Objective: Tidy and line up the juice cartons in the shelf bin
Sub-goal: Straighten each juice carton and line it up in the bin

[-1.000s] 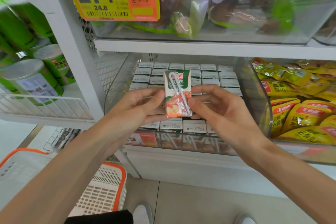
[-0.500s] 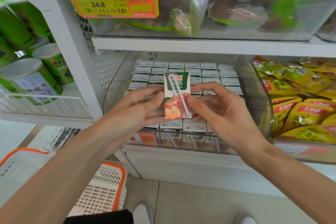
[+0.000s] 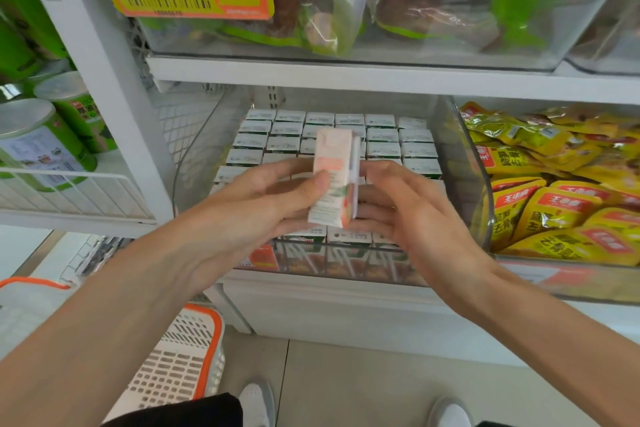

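Carton in transit above its bin. You hold one juice carton (image 3: pixel 331 177) in the air over the front rows of the shelf bin (image 3: pixel 462 180), a clear-walled tub. The bin is already packed with stocked cartons (image 3: pixel 382 135) standing in straight ranks, tops up.

Your left hand (image 3: pixel 263 208) enters from 8 o'clock. Its thumb lies across the near panel and its fingers are wrapped behind, so it grasps the carton. Your right hand (image 3: pixel 408 215) enters from 4 o'clock with curled fingers closing on the carton's right edge. It appears to share the hold, though motion blur softens the contact.

Handling: judge the carton light and fairly stiff at its folded edges, but soft in the broad panels, which would dent or bulge under a hard squeeze. The coated board looks smooth and may slip. The straw (image 3: pixel 354 163), glued along the face at 3 o'clock, looks likely to peel if you rub it against a neighbour. Take hold across the two narrow sides, near mid-height, with your fingertips clear of the straw.

Orientation: the long axis runs 12 to 6 o'clock, with the top towards 12 and a slight lean towards 1. A narrow pale side panel faces you, and the printed front is turned towards 3 o'clock. To match the ranks it would need lowering top-up into a gap, which your hands hide from view.

Yellow snack packets (image 3: pixel 554 204) fill the neighbouring bin at 3 o'clock, and green tins (image 3: pixel 41 139) stand at 9 o'clock
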`<control>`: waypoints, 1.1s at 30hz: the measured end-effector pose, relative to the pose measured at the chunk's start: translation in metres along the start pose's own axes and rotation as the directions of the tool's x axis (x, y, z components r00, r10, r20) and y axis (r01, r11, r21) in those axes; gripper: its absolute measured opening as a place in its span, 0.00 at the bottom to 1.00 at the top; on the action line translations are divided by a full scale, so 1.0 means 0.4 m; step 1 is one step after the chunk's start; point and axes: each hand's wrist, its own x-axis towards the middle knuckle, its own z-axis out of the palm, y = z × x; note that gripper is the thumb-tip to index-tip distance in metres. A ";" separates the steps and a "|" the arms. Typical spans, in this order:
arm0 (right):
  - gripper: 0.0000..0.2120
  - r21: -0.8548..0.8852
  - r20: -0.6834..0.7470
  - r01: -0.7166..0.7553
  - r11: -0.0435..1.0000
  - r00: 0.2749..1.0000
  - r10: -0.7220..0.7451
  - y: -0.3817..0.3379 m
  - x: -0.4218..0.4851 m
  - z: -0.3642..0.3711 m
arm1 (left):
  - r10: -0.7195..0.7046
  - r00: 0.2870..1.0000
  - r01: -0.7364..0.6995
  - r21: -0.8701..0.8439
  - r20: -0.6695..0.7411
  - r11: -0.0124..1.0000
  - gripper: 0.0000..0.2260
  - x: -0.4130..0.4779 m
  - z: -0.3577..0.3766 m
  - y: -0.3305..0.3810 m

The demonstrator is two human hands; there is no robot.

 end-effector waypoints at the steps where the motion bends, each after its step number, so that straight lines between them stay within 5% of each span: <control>1: 0.11 0.000 0.025 -0.005 1.000 1.000 0.005 -0.003 -0.001 -0.001 | 0.001 0.999 -0.002 0.015 0.038 1.000 0.19 -0.003 0.003 -0.001; 10: 0.16 -0.302 0.078 0.094 0.949 0.994 -0.073 0.002 -0.006 0.007 | -0.006 0.999 0.002 0.105 0.042 0.994 0.15 -0.020 -0.019 -0.005; 17: 0.17 -0.146 -0.008 0.073 0.987 0.997 -0.075 0.001 0.007 0.024 | 0.024 0.999 -0.025 0.066 0.021 0.998 0.16 -0.020 -0.032 0.001; 33: 0.12 -0.212 0.018 0.092 0.973 0.996 -0.090 0.013 0.004 0.013 | -0.011 0.998 0.012 0.015 -0.067 1.000 0.22 -0.011 -0.021 -0.006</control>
